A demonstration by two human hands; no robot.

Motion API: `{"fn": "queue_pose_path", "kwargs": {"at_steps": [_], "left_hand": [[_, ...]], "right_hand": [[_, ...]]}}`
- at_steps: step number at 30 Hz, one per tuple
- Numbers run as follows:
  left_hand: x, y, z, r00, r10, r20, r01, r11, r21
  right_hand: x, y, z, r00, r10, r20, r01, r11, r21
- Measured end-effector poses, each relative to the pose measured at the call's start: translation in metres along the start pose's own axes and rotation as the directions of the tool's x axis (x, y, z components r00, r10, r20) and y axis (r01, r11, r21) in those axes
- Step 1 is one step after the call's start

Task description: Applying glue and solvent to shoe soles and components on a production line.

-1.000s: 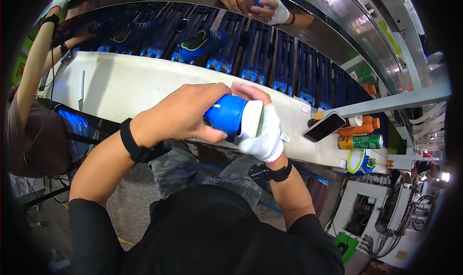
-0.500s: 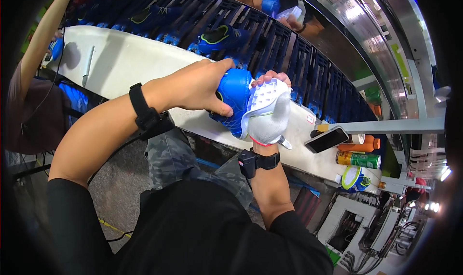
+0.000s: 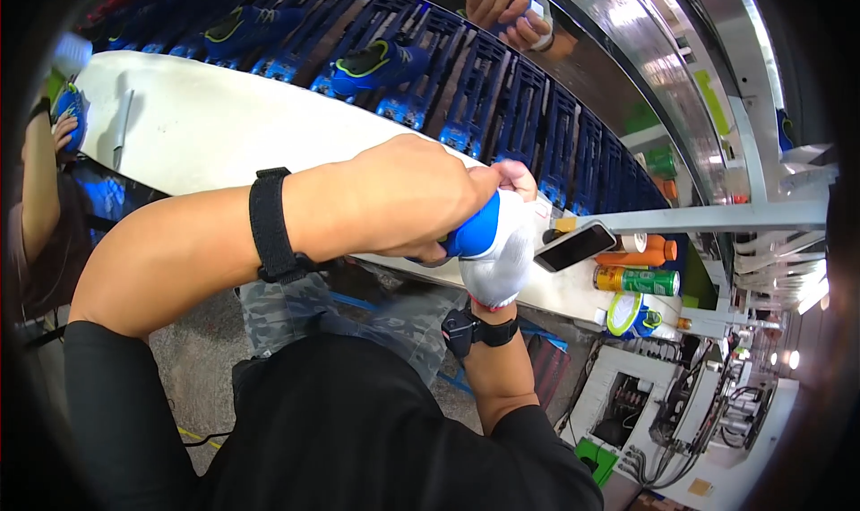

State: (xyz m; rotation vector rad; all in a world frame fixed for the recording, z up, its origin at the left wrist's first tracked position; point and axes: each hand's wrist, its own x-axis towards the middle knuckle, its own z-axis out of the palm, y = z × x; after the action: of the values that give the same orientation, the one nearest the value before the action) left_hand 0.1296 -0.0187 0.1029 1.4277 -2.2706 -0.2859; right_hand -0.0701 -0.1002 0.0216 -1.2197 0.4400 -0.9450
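Head view: a bare left grip [image 3: 425,193] and a white-gloved right grip [image 3: 500,265] meet in front of the person's black-clothed chest, over a long white work surface [image 3: 242,126].
Blue shoe in hand: the smooth, rounded glossy blue shoe [image 3: 477,231] sits between the two grips, only a small part of it showing.
Left grip: curled over the shoe from the left and pinching it; most of its fingers are hidden under the back of the hand.
Right grip: closed on the shoe's right side, bare fingertips showing past the glove; where glove ends and white sole begins, I cannot tell.
Conveyor: dark blue slatted conveyor [image 3: 457,121] running just beyond both grips, carrying a blue shoe with a lime-edged collar [image 3: 376,66] beyond the left grip.
Right of the right grip: a black-screened smartphone [image 3: 576,246] near it, then an orange bottle [image 3: 649,253], a green-and-yellow can [image 3: 636,281] lying on its side, and a blue-and-white shoe with a lime rim [image 3: 627,317].
Far left of the left grip: a slim grey strip [image 3: 124,121] on the surface, and a co-worker's hand [image 3: 63,137] at another blue shoe [image 3: 72,112].
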Motion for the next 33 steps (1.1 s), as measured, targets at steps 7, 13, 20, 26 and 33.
{"fn": "queue_pose_path", "kwargs": {"at_steps": [7, 13, 20, 26, 33], "left_hand": [[-0.001, 0.012, -0.017, 0.969, 0.001, 0.246, -0.026, 0.995, 0.096], [-0.064, 0.032, -0.049, 0.949, -0.236, 0.211, 0.287, 0.922, -0.259], [-0.112, 0.045, -0.002, 0.96, -0.258, -0.105, 0.245, 0.962, -0.119], [-0.081, 0.047, -0.001, 0.85, -0.501, -0.163, 0.197, 0.589, -0.784], [-0.015, -0.178, 0.074, 0.626, -0.497, -0.601, 0.539, 0.833, -0.127]], "right_hand": [[-0.033, -0.019, 0.011, 0.999, -0.051, 0.0, 0.049, 0.95, -0.308], [-0.063, 0.03, -0.04, 0.929, -0.127, 0.347, 0.355, 0.564, -0.745], [-0.06, 0.045, -0.026, 0.912, -0.234, 0.336, 0.401, 0.674, -0.62], [-0.072, -0.009, -0.029, 0.981, -0.068, 0.181, 0.188, 0.551, -0.813], [-0.072, -0.042, -0.047, 0.967, -0.179, -0.18, 0.117, 0.944, -0.309]]}}
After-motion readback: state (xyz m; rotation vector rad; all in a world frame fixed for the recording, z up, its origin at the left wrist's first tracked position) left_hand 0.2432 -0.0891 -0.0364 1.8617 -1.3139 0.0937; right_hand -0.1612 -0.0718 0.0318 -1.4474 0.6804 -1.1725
